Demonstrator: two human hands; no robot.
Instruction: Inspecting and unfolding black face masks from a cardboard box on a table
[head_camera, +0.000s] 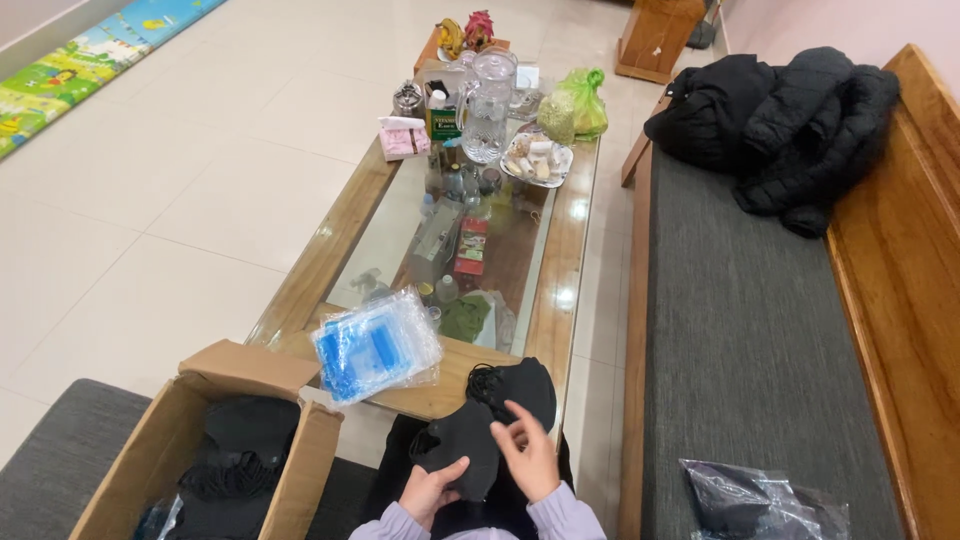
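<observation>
Floor: pale tiles across the left and top, with a bright play mat along the far left edge.
Bench: wooden frame with a grey cushion at the right; a heap of black jackets lies at its far end, and a clear bag of dark items lies on the near end.
Table: long, wood-framed with a glass top, running away from the person. At the far end stand a clear glass jug, a pink tissue box, a green plastic bag and a dish of snacks. A shelf under the glass holds small bottles and boxes.
Cardboard box: open, low left, beside the table's near end, with black masks piled inside.
Blue packets: a stack of clear-and-blue plastic pouches on the near end of the table, left of the hands.
Black masks: a small pile on the near edge of the table, right of the packets; one black mask is raised just in front of it, between the two hands.
Left hand: fingers grip the lower edge of the raised mask from below.
Right hand: fingers rest partly spread on the mask's right side, pinching its edge or ear loop; which one cannot be told.
</observation>
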